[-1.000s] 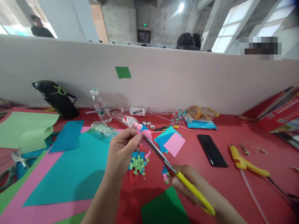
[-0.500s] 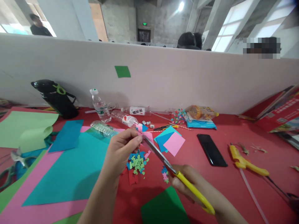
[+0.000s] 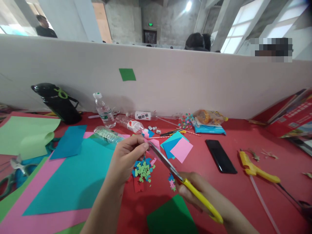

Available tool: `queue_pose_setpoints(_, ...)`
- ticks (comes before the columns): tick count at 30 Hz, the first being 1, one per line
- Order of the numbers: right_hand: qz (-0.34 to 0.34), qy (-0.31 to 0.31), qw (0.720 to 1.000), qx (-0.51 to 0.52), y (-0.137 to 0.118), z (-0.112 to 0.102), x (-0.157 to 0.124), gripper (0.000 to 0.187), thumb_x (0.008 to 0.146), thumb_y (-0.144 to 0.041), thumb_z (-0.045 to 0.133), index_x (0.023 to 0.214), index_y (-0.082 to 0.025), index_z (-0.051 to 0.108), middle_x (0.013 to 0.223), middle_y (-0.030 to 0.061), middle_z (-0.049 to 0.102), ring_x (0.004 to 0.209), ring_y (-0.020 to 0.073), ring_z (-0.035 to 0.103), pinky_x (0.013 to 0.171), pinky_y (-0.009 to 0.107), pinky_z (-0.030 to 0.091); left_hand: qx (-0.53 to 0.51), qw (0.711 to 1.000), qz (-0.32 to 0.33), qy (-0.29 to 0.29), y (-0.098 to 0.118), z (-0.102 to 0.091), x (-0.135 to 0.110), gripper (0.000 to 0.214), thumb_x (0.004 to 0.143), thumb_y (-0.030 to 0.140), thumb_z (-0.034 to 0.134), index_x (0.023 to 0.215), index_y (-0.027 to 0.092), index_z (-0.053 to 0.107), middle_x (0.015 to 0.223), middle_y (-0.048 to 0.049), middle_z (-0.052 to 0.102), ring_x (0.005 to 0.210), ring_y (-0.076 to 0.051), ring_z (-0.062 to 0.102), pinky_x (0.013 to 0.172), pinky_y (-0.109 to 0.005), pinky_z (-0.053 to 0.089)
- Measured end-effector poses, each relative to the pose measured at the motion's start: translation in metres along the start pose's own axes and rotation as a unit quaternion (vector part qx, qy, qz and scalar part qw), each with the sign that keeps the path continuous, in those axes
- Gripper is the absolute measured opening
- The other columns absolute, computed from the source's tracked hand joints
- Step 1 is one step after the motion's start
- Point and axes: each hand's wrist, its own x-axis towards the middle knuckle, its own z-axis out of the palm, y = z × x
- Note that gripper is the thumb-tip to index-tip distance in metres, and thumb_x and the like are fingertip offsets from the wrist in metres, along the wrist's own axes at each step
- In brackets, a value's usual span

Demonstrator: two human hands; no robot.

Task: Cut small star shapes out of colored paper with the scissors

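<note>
My left hand [image 3: 129, 154] pinches a small piece of pink paper [image 3: 154, 143] between thumb and fingers above the red table. In my right hand [image 3: 195, 188] is a pair of yellow-handled scissors [image 3: 201, 198], with the blades reaching up and left to the pink paper, close to my left fingertips. Below the blades lies a heap of small green and blue paper scraps [image 3: 144, 170], beside a red paper piece [image 3: 138, 185]. Several little cut stars [image 3: 172, 184] sit left of my right hand. Blue and pink paper squares [image 3: 181, 150] lie behind the scissors.
Coloured sheets [image 3: 73, 182] cover the left side, with green-handled scissors [image 3: 14, 175] on them. Plastic bottles [image 3: 104, 112] and a black flask [image 3: 57, 104] stand or lie along the white partition [image 3: 161, 81]. To the right are a phone [image 3: 220, 156] and a yellow glue gun [image 3: 258, 170].
The pose of both hands, the pink paper and the scissors is nearly the same. A slight shift of the whole view is visible, and a person in the background has moved a little right.
</note>
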Motion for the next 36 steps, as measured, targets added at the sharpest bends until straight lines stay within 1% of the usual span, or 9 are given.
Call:
queue_pose_setpoints(10,0.013,0.007,1.0,-0.019,0.007,0.0,0.001,0.051,0.089,-0.069,0.043,0.076,-0.019,0.044,0.052,-0.0075,0.037,0.043,0.006,0.031,0.041,0.02,0.021,-0.017,1.0,-0.016,0.001,0.001,0.003,0.002,0.013,0.076,0.023,0.068,0.064,0.019,0.064,0.055,0.0039,0.052,0.047,-0.006,0.046,0.044,-0.017,0.035)
queue_pose_setpoints(17,0.015,0.007,1.0,-0.015,0.003,-0.001,0.003,0.056,0.085,-0.074,0.044,0.074,-0.02,0.044,0.053,-0.0069,0.037,0.046,0.0071,0.032,0.041,0.02,0.021,-0.024,1.0,-0.018,0.002,0.001,0.004,0.001,0.013,0.077,0.022,0.067,0.064,0.019,0.064,0.054,0.0044,0.052,0.047,-0.005,0.045,0.045,-0.016,0.036)
queue_pose_setpoints(24,0.021,0.017,0.999,-0.025,0.003,0.0,0.001,0.055,0.086,-0.072,0.045,0.076,-0.018,0.047,0.056,-0.0069,0.036,0.049,0.0071,0.031,0.045,0.021,0.022,-0.024,1.0,-0.016,-0.001,0.001,0.004,0.002,0.014,0.078,0.023,0.067,0.065,0.019,0.063,0.055,0.0045,0.052,0.048,-0.006,0.046,0.045,-0.017,0.036)
queue_pose_setpoints(29,0.026,0.013,0.999,0.017,0.002,0.002,0.002,0.056,0.086,-0.074,0.044,0.075,-0.019,0.045,0.051,-0.0084,0.036,0.043,0.0061,0.031,0.042,0.021,0.02,-0.023,0.999,-0.026,0.002,-0.002,0.006,0.001,0.014,0.08,0.025,0.066,0.067,0.019,0.064,0.056,0.004,0.053,0.05,-0.007,0.047,0.046,-0.018,0.038)
queue_pose_setpoints(33,0.007,0.038,0.997,0.064,-0.002,0.005,0.002,0.06,0.082,-0.079,0.043,0.069,-0.02,0.041,0.047,-0.0098,0.033,0.038,0.0045,0.028,0.039,0.021,0.018,-0.034,0.999,-0.023,0.007,-0.005,0.016,-0.001,0.014,0.083,0.027,0.065,0.071,0.02,0.064,0.059,0.0033,0.055,0.053,-0.008,0.049,0.05,-0.02,0.04)
queue_pose_setpoints(36,0.001,0.041,0.995,0.09,-0.003,0.008,0.002,0.058,0.083,-0.077,0.045,0.07,-0.02,0.04,0.047,-0.0099,0.035,0.038,0.0042,0.027,0.039,0.021,0.018,-0.049,0.999,-0.012,0.015,-0.005,0.023,-0.003,0.016,0.083,0.028,0.065,0.07,0.02,0.063,0.058,0.0037,0.053,0.053,-0.008,0.047,0.051,-0.02,0.039)
